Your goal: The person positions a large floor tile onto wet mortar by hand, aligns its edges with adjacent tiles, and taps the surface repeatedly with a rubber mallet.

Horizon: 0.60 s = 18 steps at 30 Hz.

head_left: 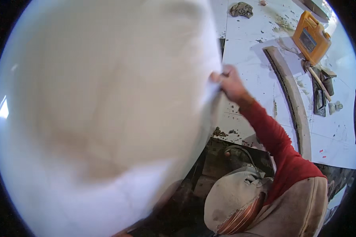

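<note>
A large white tile, smeared by motion, is raised close in front of me and fills the left and middle of the view. My right hand, in a red sleeve, is closed around the tile's right edge. Its thumb lies on the near face, and the other fingers are partly hidden at the edge. I do not see my left hand; the tile covers most of that side.
On the white tiled floor at right lie a long board, a yellow jerrycan, a wooden-handled hammer and a dark flat tool. A crumpled bag lies far off. Mortar crumbs border the dark untiled ground.
</note>
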### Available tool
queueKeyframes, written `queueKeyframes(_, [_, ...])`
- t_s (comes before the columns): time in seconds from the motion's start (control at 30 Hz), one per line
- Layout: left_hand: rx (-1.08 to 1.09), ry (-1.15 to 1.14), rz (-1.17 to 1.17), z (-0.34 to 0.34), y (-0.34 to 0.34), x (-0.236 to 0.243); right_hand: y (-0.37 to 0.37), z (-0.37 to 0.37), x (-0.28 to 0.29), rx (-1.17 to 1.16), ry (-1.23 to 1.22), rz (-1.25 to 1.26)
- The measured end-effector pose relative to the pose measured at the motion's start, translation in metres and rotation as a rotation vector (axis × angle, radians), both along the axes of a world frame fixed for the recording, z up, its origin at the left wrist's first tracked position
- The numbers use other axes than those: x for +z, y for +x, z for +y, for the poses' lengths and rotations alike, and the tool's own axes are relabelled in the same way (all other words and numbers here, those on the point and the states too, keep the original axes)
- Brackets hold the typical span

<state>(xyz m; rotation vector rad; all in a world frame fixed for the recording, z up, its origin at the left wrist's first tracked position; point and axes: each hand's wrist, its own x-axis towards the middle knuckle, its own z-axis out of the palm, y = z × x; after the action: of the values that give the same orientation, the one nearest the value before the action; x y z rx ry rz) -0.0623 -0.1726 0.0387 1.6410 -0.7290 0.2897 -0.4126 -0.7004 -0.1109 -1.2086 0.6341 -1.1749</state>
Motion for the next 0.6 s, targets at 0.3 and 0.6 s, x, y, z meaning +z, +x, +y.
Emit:
queueKeyframes(0.3, [-0.309,-0.215,0.405,-0.258,-0.091,0.072,-0.184,-0.016,-0.066,-0.411,0.138,-0.404])
queueKeyframes(0.6, [-0.867,0.156,0.108,-0.482,-0.053,0.126,-0.226,0.054,-0.051,-0.823,0.053,0.228])
